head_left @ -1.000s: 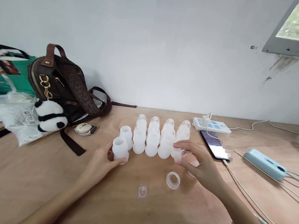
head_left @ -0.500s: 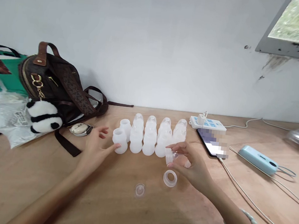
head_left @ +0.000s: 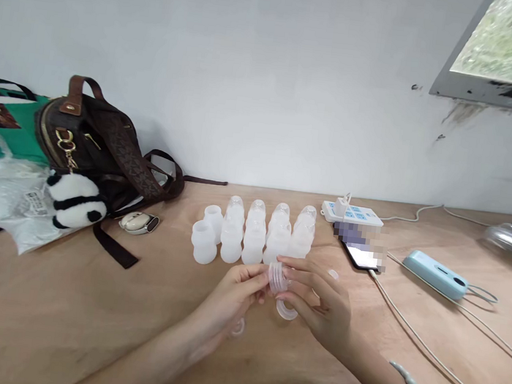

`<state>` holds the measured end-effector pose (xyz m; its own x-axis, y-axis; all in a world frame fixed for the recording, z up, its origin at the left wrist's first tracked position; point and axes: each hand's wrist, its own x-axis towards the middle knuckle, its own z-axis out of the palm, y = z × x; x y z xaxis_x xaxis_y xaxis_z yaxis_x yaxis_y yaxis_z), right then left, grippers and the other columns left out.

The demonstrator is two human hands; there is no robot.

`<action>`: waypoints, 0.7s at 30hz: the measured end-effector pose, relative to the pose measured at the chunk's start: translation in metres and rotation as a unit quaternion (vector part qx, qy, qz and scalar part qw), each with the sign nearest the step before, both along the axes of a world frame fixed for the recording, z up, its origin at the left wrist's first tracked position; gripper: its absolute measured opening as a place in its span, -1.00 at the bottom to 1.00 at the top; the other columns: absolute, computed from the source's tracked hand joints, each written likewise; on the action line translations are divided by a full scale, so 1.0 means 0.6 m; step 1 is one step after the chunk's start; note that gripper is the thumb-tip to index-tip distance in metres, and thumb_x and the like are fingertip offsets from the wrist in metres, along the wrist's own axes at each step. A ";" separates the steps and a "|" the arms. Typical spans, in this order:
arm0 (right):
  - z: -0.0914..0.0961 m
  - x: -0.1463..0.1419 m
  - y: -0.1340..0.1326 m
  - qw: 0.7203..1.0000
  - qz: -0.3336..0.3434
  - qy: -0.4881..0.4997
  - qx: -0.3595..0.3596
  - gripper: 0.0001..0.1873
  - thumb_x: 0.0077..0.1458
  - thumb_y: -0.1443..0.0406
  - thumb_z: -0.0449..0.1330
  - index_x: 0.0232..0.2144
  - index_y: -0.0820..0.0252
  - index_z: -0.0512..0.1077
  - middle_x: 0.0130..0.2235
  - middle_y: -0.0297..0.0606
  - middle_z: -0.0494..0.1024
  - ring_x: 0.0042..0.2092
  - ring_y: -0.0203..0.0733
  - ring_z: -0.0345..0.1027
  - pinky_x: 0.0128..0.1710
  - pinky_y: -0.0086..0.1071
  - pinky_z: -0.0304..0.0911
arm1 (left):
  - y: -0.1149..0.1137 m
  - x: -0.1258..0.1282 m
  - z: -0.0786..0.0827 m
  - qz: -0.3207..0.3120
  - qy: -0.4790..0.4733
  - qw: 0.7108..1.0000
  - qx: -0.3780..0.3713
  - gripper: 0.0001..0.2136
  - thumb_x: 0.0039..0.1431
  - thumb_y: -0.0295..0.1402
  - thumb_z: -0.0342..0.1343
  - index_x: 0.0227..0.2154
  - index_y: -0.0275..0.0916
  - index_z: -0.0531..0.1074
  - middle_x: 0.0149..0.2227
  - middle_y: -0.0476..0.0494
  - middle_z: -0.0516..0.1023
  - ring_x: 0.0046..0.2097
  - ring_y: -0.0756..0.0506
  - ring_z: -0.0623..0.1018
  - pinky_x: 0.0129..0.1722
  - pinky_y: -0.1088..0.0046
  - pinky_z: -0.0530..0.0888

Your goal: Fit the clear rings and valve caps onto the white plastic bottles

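Both hands meet in front of the bottles, around a ribbed translucent bottle collar (head_left: 276,277) with a clear nipple partly hidden by the fingers. My right hand (head_left: 324,301) grips the collar from the right, fingers above and thumb below. Thumb and fingers of my left hand (head_left: 238,291) pinch its left side. Just beneath lies another collar ring (head_left: 287,313), partly covered. A clear nipple (head_left: 238,327) rests on the table by my left hand. Behind stand several frosted baby bottles (head_left: 254,244) with clear domed tops; at their left are two open-topped bottles (head_left: 204,243).
On the left are a brown backpack (head_left: 117,145) with a panda plush (head_left: 77,201), a plastic bag (head_left: 9,201) and a watch-like item (head_left: 139,222). Rightward lie a power strip (head_left: 359,215), a phone (head_left: 360,250), a light-blue power bank (head_left: 434,274) and white cables on the wooden table (head_left: 38,315).
My left hand has left the front open-topped bottle and moved right to the collar. My right hand has brought the collar slightly left and down, and both hands now hold it.
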<state>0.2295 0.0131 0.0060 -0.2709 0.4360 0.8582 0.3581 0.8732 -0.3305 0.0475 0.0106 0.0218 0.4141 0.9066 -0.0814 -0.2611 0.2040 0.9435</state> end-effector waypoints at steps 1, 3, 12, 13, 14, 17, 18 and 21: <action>0.000 0.000 -0.001 1.000 -0.002 0.000 0.012 -0.75 0.25 0.35 0.27 -0.02 0.11 0.49 -0.06 -0.03 0.67 -0.07 -0.01 0.61 -0.14 -0.17 0.57 | -0.001 0.004 -0.002 -0.003 -0.024 0.999 -0.022 -0.69 0.02 -0.07 0.36 -0.43 -0.27 0.64 -0.44 -0.04 0.47 -0.35 -0.02 0.32 -0.30 0.49 0.27; -0.001 -0.001 -0.001 1.000 -0.008 -0.005 0.028 -0.74 0.26 0.36 0.25 0.00 0.11 0.48 -0.07 -0.02 0.67 -0.08 -0.01 0.61 -0.16 -0.16 0.57 | -0.003 0.006 -0.002 -0.003 -0.053 0.997 -0.060 -0.66 -0.07 -0.06 0.43 -0.42 -0.28 0.65 -0.41 -0.06 0.51 -0.31 -0.02 0.37 -0.26 0.50 0.31; -0.008 -0.005 -0.002 0.997 0.005 -0.046 0.056 -0.80 0.31 0.37 0.19 -0.03 0.18 0.46 -0.07 0.02 0.64 -0.08 -0.02 0.59 -0.16 -0.18 0.57 | 0.000 -0.009 0.005 -0.038 -0.043 0.991 -0.119 -0.62 -0.16 -0.11 0.52 -0.36 -0.31 0.69 -0.38 -0.13 0.61 -0.29 -0.01 0.49 -0.28 0.54 0.38; -0.007 -0.005 -0.003 0.997 0.006 -0.049 0.052 -0.81 0.30 0.38 0.19 -0.04 0.18 0.46 -0.07 0.01 0.64 -0.08 -0.02 0.58 -0.16 -0.17 0.57 | 0.001 -0.009 0.006 -0.039 -0.039 0.991 -0.120 -0.61 -0.16 -0.11 0.51 -0.36 -0.32 0.68 -0.38 -0.13 0.61 -0.31 -0.01 0.49 -0.31 0.55 0.38; -0.006 -0.005 -0.003 0.997 0.006 -0.052 0.048 -0.81 0.30 0.38 0.19 -0.05 0.18 0.47 -0.06 0.01 0.64 -0.08 -0.01 0.58 -0.15 -0.16 0.57 | 0.001 -0.009 0.007 -0.039 -0.035 0.991 -0.123 -0.62 -0.16 -0.12 0.52 -0.36 -0.32 0.68 -0.39 -0.12 0.61 -0.32 -0.01 0.49 -0.34 0.55 0.37; -0.006 -0.003 -0.005 0.998 0.013 -0.054 0.035 -0.82 0.28 0.41 0.19 -0.08 0.15 0.47 -0.07 -0.01 0.63 -0.08 -0.02 0.57 -0.14 -0.16 0.55 | 0.001 -0.007 0.010 -0.036 -0.026 0.990 -0.133 -0.66 -0.18 -0.20 0.52 -0.39 -0.33 0.67 -0.42 -0.12 0.59 -0.36 0.00 0.47 -0.38 0.54 0.36; -0.008 -0.002 -0.005 0.998 0.018 -0.051 0.025 -0.81 0.27 0.41 0.21 -0.08 0.14 0.46 -0.07 -0.03 0.62 -0.08 -0.03 0.56 -0.13 -0.17 0.54 | 0.001 -0.006 0.013 -0.034 -0.026 0.990 -0.134 -0.69 -0.18 -0.23 0.52 -0.40 -0.33 0.66 -0.42 -0.11 0.58 -0.37 0.00 0.46 -0.39 0.54 0.35; -0.014 -0.003 -0.006 0.999 0.037 -0.001 -0.033 -0.75 0.22 0.34 0.29 -0.05 0.08 0.40 -0.07 -0.11 0.60 -0.05 -0.06 0.55 -0.10 -0.20 0.52 | -0.004 -0.002 0.023 -0.015 -0.026 0.991 -0.130 -0.74 -0.18 -0.28 0.48 -0.42 -0.32 0.65 -0.42 -0.10 0.57 -0.39 0.01 0.44 -0.40 0.54 0.35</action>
<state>0.2275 0.0096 -0.0021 -0.3056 0.4702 0.8279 0.2932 0.8738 -0.3880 0.0460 0.0082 0.0357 0.4510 0.8449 -0.2877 -0.2981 0.4464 0.8437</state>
